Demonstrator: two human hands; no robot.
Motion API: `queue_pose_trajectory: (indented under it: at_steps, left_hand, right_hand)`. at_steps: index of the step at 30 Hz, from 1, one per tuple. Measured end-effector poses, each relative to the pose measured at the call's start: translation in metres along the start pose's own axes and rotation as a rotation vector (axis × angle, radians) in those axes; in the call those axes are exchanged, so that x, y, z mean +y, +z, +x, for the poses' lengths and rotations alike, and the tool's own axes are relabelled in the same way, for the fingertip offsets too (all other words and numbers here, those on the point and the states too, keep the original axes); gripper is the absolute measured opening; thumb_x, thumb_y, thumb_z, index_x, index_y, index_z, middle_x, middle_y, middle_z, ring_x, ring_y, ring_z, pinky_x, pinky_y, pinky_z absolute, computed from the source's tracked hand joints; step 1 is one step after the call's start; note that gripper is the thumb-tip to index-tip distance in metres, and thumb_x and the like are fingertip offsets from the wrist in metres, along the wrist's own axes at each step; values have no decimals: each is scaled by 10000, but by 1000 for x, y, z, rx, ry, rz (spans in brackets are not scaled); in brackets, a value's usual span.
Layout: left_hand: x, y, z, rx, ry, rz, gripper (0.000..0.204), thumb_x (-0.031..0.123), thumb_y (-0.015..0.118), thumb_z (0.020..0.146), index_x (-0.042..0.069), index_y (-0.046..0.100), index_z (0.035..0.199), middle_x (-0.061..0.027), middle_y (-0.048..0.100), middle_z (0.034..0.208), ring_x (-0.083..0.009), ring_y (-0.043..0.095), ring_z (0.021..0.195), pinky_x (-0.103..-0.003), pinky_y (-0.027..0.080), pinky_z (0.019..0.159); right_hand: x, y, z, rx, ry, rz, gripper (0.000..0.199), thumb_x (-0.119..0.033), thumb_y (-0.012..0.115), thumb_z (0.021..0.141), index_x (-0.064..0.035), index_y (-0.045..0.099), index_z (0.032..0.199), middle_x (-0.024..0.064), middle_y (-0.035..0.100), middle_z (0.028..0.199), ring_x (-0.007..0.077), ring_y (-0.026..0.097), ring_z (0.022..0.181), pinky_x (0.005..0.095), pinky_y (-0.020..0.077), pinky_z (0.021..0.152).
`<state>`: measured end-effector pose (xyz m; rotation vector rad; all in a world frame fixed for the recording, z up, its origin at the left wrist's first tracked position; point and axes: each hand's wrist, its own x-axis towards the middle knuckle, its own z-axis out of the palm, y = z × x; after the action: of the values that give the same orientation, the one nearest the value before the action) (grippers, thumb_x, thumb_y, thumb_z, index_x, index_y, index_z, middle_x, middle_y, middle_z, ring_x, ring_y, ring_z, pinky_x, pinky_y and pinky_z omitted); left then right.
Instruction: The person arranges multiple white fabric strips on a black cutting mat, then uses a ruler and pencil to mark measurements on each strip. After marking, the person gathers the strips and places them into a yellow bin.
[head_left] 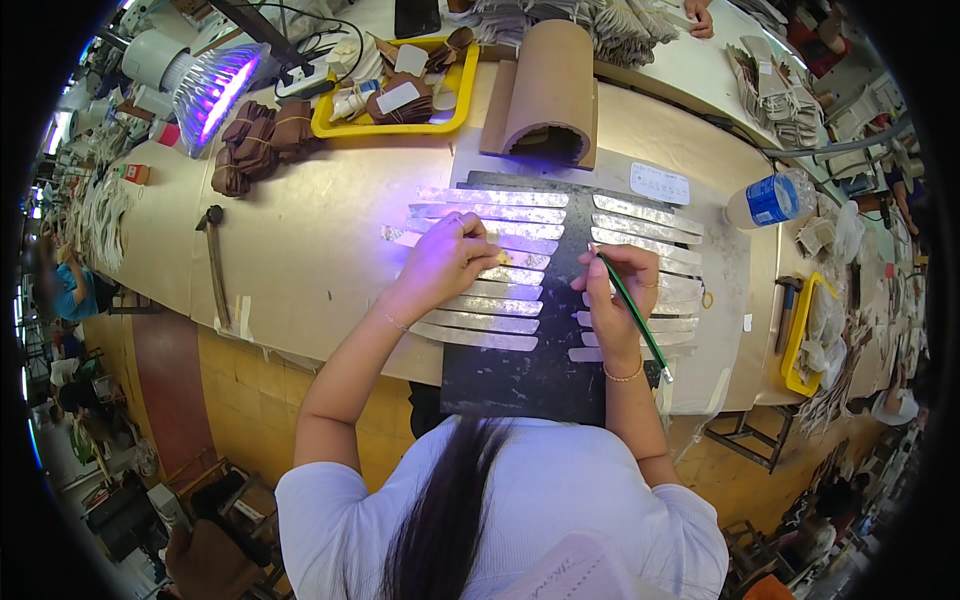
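My left hand bends over the left column of strips, its fingers drawn together and pressed on a pale speckled strip. That strip sticks out further left than its neighbours, and my hand covers its middle. A small yellow spot shows at the fingertips. My right hand grips a green pencil, its tip up by the fingers and its eraser end toward me. Beneath both hands, several mottled silvery strips lie in two columns across a black board. Right-column strips are partly hidden by my right hand.
A brown curved form stands beyond the board. Back left are a yellow tray of brown pieces, brown bundles and a lit lamp. A hammer lies left; a plastic bottle and another hammer lie right.
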<state>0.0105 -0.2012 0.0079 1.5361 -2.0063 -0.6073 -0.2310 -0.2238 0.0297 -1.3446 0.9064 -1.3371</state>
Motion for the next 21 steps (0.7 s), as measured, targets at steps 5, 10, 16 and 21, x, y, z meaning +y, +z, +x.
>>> queue_pose_trajectory:
  at_steps: [5,10,16,21]
  left_hand:
    - [0,0,1,-11,11,7,160,161,797,806,59,776,928,-77,605,873,-249,614,863,-361,507,774]
    - [-2,3,1,12,29,13,152,151,798,796,58,773,914,-79,605,870,-258,612,860,-367,507,769]
    - [-3,2,0,15,26,0,141,149,797,794,57,768,896,-80,603,863,-263,609,847,-375,505,766]
    - [-8,4,0,5,27,2,123,145,790,797,59,758,878,-96,602,864,-279,605,849,-397,498,761]
  right_hand:
    - [3,13,6,-228,181,-270,118,-75,675,960,3,616,1027,91,684,883,109,651,722,232,526,672]
    - [2,38,12,-302,119,-446,162,-174,657,971,-13,663,957,115,677,807,212,649,665,312,511,626]
    - [19,45,10,-329,1,-657,180,-198,641,976,-34,650,901,142,690,776,336,676,678,395,521,607]
    - [24,49,5,-319,-19,-694,150,-172,666,961,-33,675,906,141,686,769,278,670,648,361,518,594]
